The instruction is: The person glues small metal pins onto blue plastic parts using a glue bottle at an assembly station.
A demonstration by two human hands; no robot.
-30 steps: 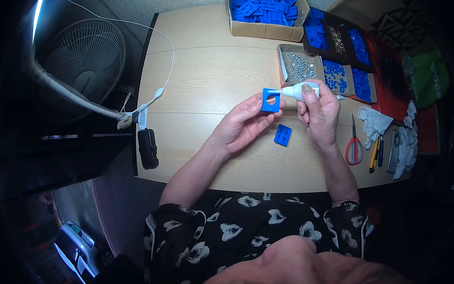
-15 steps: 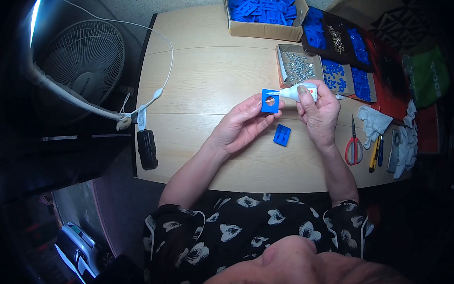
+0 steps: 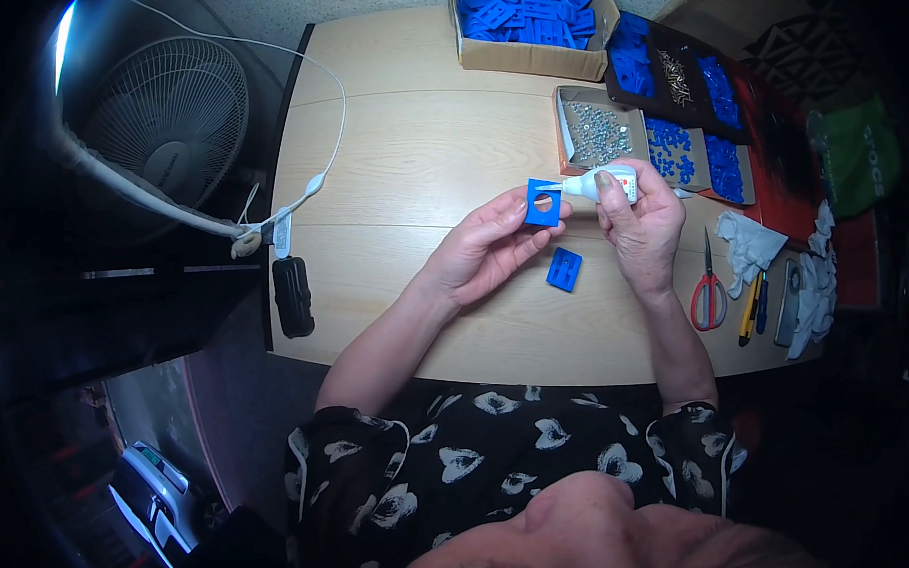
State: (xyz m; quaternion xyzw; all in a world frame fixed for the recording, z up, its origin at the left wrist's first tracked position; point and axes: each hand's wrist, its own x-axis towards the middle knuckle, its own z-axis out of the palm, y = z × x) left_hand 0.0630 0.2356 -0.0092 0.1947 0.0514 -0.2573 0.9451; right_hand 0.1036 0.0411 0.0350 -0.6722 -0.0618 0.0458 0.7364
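Observation:
My left hand holds up a small blue square plastic piece with a round hole in it, above the middle of the wooden table. My right hand grips a small white glue bottle, its nozzle touching the right edge of the blue piece. A second blue piece lies flat on the table just below and between both hands.
A cardboard box of blue parts stands at the back. A tray of small metal bits and trays of blue parts sit right of it. Red-handled scissors, pens and white cloth lie at right. A fan is left.
Both hands with the blue piece and the glue bottle stay nearly where they were; the nozzle remains at the piece's edge.

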